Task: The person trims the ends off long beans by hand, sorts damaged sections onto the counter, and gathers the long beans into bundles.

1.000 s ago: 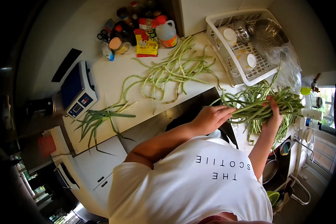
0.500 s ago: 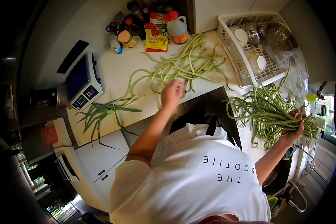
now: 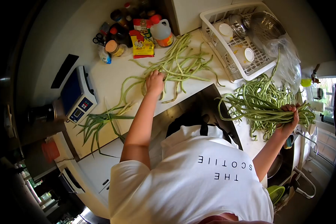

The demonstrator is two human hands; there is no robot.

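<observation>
My left hand (image 3: 154,83) reaches onto the counter with its fingers bent down against the near-left part of a loose spread of pale green long beans (image 3: 183,69). Its fingertips are closed on a bean, partly hidden by the hand itself. At the right, my right hand (image 3: 288,118) grips a bunch of long beans (image 3: 255,110) near one end, its fingers wrapped round them. The bunch stretches leftward over a large heap of darker green long beans (image 3: 267,89). Green onions (image 3: 97,125) lie at the counter's left, their leaves hanging over the edge.
A digital scale (image 3: 80,95) stands at the left. Along the back are bottles, a jar (image 3: 115,47), yellow seasoning packets (image 3: 142,44) and a jug (image 3: 162,33). A white dish rack (image 3: 231,61) holds bowls and pots, with a plastic bag (image 3: 285,61) beside it. A faucet (image 3: 310,143) is at the right.
My left hand has moved left along the loose beans and its fingers now rest among them. My right hand still holds its bunch. The whole view has shifted slightly.
</observation>
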